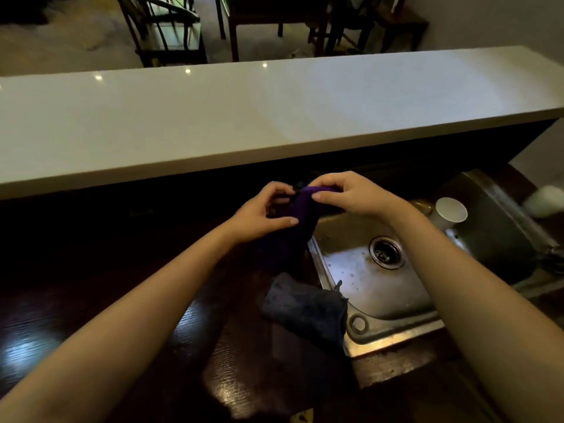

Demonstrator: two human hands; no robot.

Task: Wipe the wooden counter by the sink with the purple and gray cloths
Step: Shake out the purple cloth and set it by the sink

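Across the far side of the view, white raised bar top (244, 117): long, glossy, bare, with small ceiling-light reflections near its far edge; dark wooden chairs (164, 29) and a table (274, 13) stand on the floor beyond it. Below it, dark wooden counter (106, 300): reddish-brown grain, shiny, with pale glare patches at lower left and lower centre. Stainless steel sink (393, 334), set into the counter at right: rim dull and stained, basin floor spotted, round drain strainer (387, 251) toward its far end. Purple cloth (300, 221): deep violet, soft nap, bunched into a hanging fold and held up above the counter just left of the sink's far left corner. Gray cloth (305, 303): dark blue-gray, fuzzy, loosely folded, lying on the counter against the sink's left rim, one corner lapping over the rim. Left hand (262, 215): fingers curled, thumb pressed to the purple cloth's left side, pinching it. Right hand (345, 193): thumb and fingertips closed on the cloth's upper edge. White paper cup (448, 212): tilted, open mouth toward the camera, at the sink's far right. Blurred white object (544, 201) at the right edge: cannot be identified.
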